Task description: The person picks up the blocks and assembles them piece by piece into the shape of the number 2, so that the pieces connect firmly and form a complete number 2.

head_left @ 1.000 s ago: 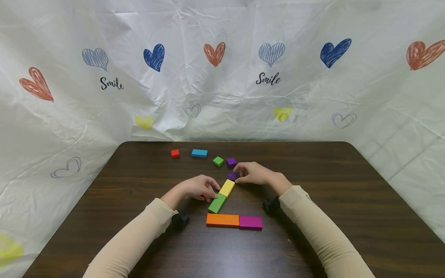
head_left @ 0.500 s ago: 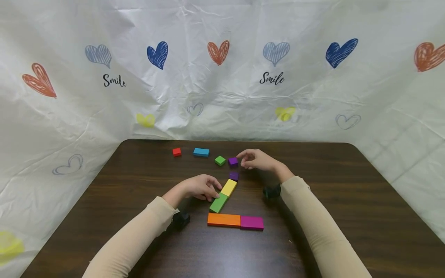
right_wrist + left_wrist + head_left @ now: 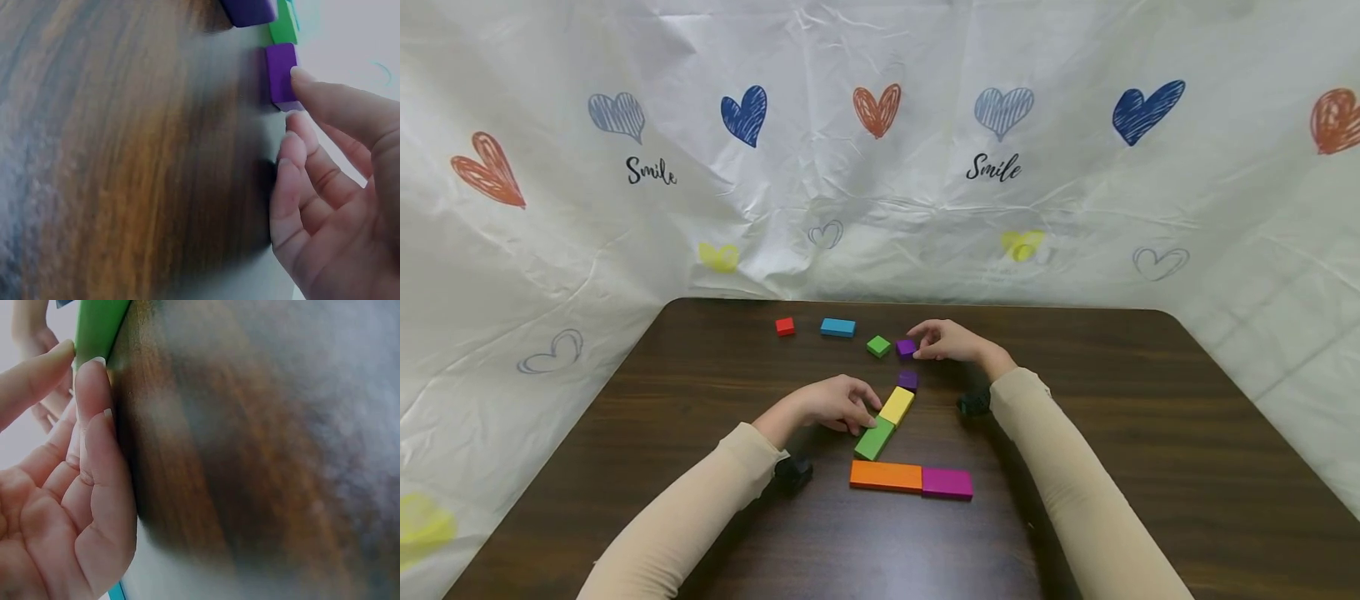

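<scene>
My left hand [image 3: 833, 403] rests beside a row of flat blocks, its thumb on the green block [image 3: 875, 439] and its index finger next to the yellow block [image 3: 897, 406]. In the left wrist view, thumb and fingertips touch the end of the green block [image 3: 97, 328]. A dark purple block [image 3: 907, 381] sits at the yellow block's far end. Farther back, my right hand [image 3: 951, 342] pinches a bright purple block [image 3: 906, 348] between thumb and index finger. The right wrist view shows a fingertip against this purple block [image 3: 282, 74] on the table.
An orange block [image 3: 886, 476] and a magenta block [image 3: 947, 483] lie end to end nearest me. Toward the back are a small green block [image 3: 878, 346], a blue block [image 3: 838, 327] and a red block [image 3: 785, 326]. A white cloth printed with hearts hangs behind the table.
My right hand has left the dark purple block, moved back and taken hold of the bright purple block. The left hand stays by the green and yellow blocks.
</scene>
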Motion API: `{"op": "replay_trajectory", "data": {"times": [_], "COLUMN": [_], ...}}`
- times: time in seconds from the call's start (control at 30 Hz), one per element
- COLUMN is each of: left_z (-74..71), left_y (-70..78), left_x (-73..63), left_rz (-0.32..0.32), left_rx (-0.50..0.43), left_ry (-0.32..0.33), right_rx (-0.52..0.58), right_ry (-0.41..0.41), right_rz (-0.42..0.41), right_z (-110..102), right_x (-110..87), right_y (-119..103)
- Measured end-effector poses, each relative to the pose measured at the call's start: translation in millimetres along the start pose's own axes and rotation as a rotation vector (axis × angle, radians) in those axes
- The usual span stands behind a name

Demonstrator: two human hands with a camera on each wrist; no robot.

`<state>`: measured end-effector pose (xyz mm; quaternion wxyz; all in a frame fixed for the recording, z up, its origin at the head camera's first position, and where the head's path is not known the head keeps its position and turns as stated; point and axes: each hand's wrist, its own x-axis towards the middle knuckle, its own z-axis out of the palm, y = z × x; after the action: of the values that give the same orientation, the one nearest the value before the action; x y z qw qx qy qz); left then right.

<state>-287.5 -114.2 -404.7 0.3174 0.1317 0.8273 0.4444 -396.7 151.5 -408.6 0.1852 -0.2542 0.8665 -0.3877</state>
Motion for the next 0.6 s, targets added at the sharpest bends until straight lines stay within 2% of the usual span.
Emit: {"op": "replay_trajectory", "data": {"times": [0.27, 0.6], "left_z": [-0.5, -0.3], "left_y": [0.3, 0.7], "left_x": [0.8, 0.5], "left_rz": [0.000, -0.005], "left_rx": [0.001, -0.002], "left_ry": [-0.005, -0.013], "right_rx": [-0.074, -0.089], "right_ry": [0.027, 0.042], "right_rz": [0.011, 0.013], "right_z": [4.4, 5.4], "right_x": [7.2, 2.4], "right_y": [-1.2, -3.9]}}
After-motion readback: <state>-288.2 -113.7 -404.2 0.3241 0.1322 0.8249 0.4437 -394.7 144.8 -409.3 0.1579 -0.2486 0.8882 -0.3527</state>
